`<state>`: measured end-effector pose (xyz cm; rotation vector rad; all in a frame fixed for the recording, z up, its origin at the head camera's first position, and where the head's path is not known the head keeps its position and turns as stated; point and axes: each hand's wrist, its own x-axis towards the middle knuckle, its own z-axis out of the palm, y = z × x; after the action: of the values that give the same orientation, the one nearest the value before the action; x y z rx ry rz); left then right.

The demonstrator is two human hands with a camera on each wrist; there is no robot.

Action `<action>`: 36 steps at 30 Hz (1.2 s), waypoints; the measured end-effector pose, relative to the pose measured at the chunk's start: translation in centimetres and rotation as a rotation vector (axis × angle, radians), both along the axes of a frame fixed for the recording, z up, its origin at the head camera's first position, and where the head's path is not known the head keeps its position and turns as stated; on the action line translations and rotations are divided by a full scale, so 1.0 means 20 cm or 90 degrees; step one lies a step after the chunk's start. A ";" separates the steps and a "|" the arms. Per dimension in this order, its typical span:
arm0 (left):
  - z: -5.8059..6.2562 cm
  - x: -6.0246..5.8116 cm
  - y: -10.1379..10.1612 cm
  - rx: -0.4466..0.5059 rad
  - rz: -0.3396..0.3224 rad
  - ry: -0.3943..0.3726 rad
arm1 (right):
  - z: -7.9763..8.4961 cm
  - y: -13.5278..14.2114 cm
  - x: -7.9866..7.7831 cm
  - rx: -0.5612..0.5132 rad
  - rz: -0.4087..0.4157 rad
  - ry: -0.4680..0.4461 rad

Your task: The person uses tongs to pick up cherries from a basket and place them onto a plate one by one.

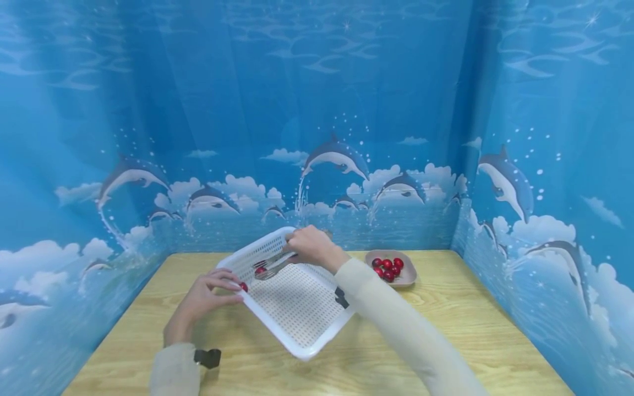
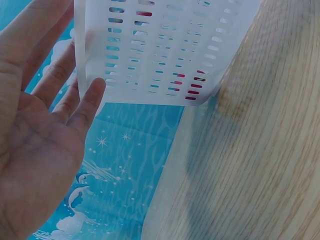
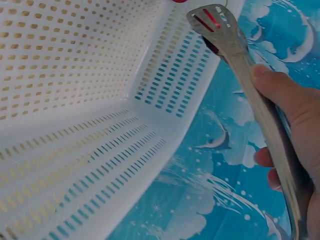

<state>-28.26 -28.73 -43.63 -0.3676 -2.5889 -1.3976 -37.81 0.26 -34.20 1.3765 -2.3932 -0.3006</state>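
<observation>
A white perforated plastic basket [image 1: 297, 313] is tilted over the table. My left hand [image 1: 203, 294] grips its left rim, fingers on both sides of the wall in the left wrist view. Close to those fingertips lies a red cherry [image 1: 244, 286]. My right hand [image 1: 312, 246] holds metal tongs [image 3: 260, 107] by their handles above the basket's far side. Between the tong tips is another cherry [image 1: 260, 271], partly covered by the slotted head. Red patches show through the basket slots in the left wrist view.
A small beige dish [image 1: 408, 272] with several red cherries [image 1: 388, 269] stands on the wooden table [image 1: 446, 330], right of the basket. Blue dolphin-printed curtains [image 1: 317, 110] close off the back and sides. Black straps [image 1: 208, 358] are at the wrists.
</observation>
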 end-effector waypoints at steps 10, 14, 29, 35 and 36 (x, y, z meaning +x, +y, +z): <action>-0.01 -0.01 -0.01 -0.007 0.006 -0.001 | 0.07 0.14 0.04 -0.077 0.035 0.030; 0.00 -0.01 -0.01 -0.005 0.005 -0.003 | 0.08 0.19 0.04 -0.108 0.059 0.058; -0.01 -0.01 -0.01 -0.021 0.003 0.006 | 0.10 0.37 0.07 -0.231 0.137 0.101; -0.01 -0.01 -0.01 -0.024 0.003 0.021 | 0.10 0.45 0.07 -0.275 0.169 0.111; -0.01 -0.01 -0.01 -0.021 -0.001 0.026 | 0.10 0.46 0.07 -0.280 0.175 0.117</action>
<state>-28.53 -28.86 -43.87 -0.3990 -2.5824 -1.3347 -36.51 9.48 -32.22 1.3721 -1.9386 0.1583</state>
